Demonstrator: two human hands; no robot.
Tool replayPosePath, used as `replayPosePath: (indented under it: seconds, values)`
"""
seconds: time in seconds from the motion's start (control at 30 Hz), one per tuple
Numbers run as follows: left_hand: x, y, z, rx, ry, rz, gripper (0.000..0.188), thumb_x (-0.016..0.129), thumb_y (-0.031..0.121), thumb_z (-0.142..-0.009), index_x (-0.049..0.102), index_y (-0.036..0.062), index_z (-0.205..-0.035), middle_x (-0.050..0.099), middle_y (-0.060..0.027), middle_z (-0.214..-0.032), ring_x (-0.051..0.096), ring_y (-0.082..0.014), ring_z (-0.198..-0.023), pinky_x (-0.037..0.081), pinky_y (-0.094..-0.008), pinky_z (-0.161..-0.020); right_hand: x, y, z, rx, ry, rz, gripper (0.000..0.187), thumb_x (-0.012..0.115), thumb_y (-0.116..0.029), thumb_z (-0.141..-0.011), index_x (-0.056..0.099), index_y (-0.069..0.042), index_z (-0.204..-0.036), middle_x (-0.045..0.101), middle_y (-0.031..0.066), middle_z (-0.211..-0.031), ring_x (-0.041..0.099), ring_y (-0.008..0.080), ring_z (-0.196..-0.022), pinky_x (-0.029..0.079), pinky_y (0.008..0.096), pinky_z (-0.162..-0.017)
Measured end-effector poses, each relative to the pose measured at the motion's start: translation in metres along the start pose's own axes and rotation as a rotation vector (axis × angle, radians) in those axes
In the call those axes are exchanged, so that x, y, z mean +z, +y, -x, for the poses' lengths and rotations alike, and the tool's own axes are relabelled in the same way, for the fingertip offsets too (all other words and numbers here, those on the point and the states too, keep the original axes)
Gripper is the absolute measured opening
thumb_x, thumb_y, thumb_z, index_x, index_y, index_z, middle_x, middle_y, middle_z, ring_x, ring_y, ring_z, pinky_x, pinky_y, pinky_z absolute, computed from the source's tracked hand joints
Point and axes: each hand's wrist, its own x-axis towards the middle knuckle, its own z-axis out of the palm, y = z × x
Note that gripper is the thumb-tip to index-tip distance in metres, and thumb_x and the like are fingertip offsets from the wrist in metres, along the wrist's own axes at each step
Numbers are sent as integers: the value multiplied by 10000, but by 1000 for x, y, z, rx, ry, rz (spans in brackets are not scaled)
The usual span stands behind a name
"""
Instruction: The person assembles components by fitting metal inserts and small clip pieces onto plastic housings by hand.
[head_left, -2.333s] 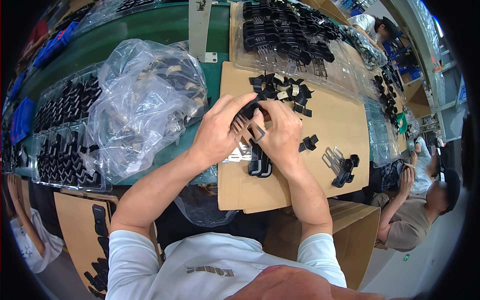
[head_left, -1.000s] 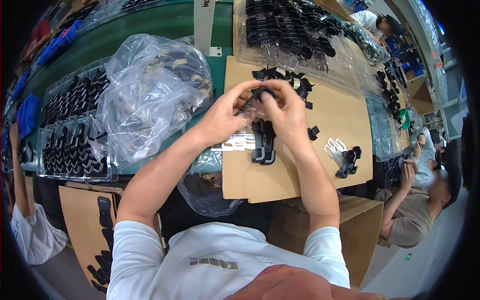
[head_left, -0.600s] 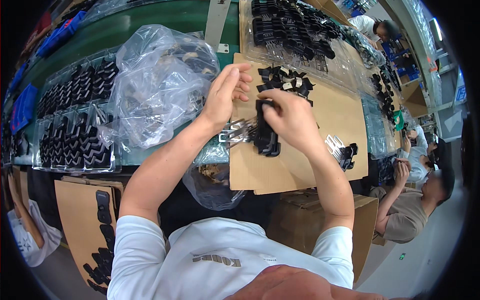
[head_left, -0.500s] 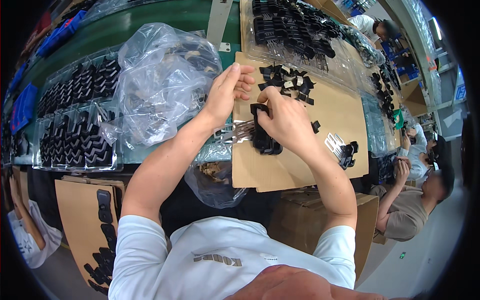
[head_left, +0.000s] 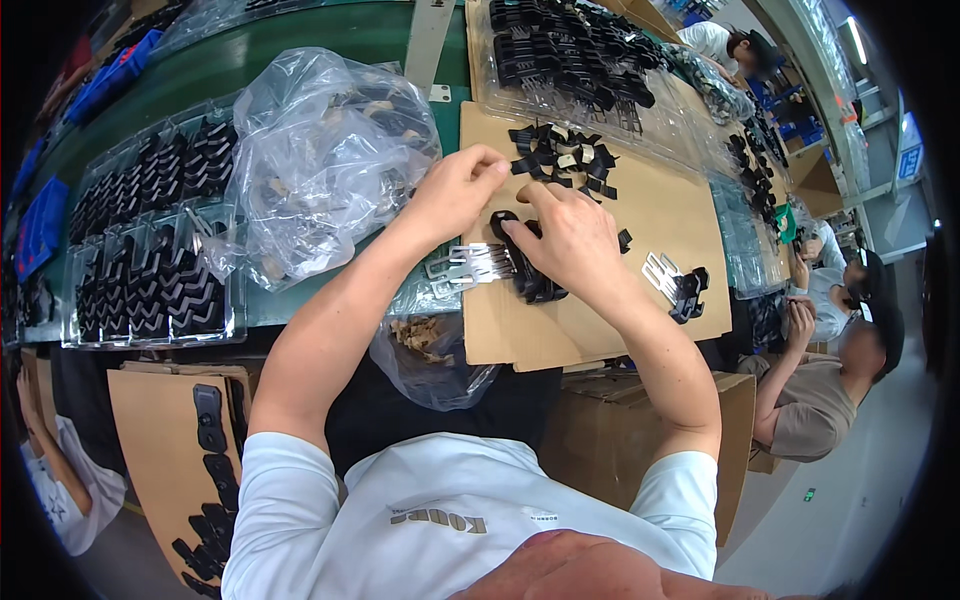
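Observation:
My left hand (head_left: 456, 196) is closed, thumb and fingertips together beside a pile of small black curved pieces (head_left: 568, 158). Anything in that pinch is too small to make out. My right hand (head_left: 572, 232) is curled over black parts with metal prongs (head_left: 535, 285), on a cardboard sheet (head_left: 585, 335). Its thumb lies at the top end of one part, the index finger bent above it; the other fingers are mostly hidden. The silvery prongs (head_left: 468, 267) stick out leftward past the cardboard's edge. Right of my right hand lies another pronged black part (head_left: 686, 296).
At left stand clear trays of black parts (head_left: 150, 285) and a large clear plastic bag (head_left: 320, 190). A clear tray heaped with pronged parts (head_left: 570, 60) sits at the far side. A metal post (head_left: 428, 45) rises behind the bag. Other people (head_left: 835, 375) sit at right.
My left hand has gone from open, spread fingers to a pinch beside the small black pieces. The pronged parts under my right hand have turned slightly, and more of their prongs show.

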Motion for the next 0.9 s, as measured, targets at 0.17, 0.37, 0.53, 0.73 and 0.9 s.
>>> replayPosePath:
  seconds: [0.17, 0.37, 0.53, 0.73, 0.9]
  values:
    - [4, 4, 6, 127, 20, -330, 347, 517, 319, -1055, 666, 6, -1070, 717, -117, -910, 652, -280, -780, 515, -411, -706, -11, 7, 23, 70, 29, -7, 425, 753, -351, -872, 637, -46, -1144, 678, 121, -991, 691, 321, -741, 556, 398, -603]
    - [8, 12, 13, 123, 12, -524, 333, 525, 326, -1048, 667, 25, -1056, 735, -144, -922, 677, -378, -775, 521, -479, -716, -14, -2, 57, 185, -95, -10, 676, 753, -469, -859, 565, -47, -1352, 653, 158, -1131, 706, 351, -899, 579, 412, -696]
    - [18, 4, 15, 231, 14, -567, 322, 529, 325, -1048, 666, 34, -1042, 734, -147, -907, 674, -405, -745, 519, -491, -711, 3, -7, 62, 183, -61, -115, 733, 742, -468, -854, 525, -45, -1412, 643, 191, -1140, 692, 384, -1015, 584, 452, -775]
    - [23, 2, 18, 285, 64, -623, 302, 521, 294, -1056, 668, 30, -1058, 722, -165, -917, 660, -387, -784, 510, -461, -713, 27, -10, 53, 76, 88, -168, 676, 711, -382, -865, 519, -30, -1409, 635, 221, -1139, 679, 416, -1021, 574, 493, -810]
    - [22, 0, 19, 273, 119, -600, 281, 541, 271, -1047, 671, 23, -1072, 720, -162, -930, 654, -361, -773, 512, -436, -712, 14, -11, 41, 112, -83, -157, 626, 687, -337, -858, 528, -26, -1378, 643, 214, -1127, 675, 429, -995, 575, 491, -806]
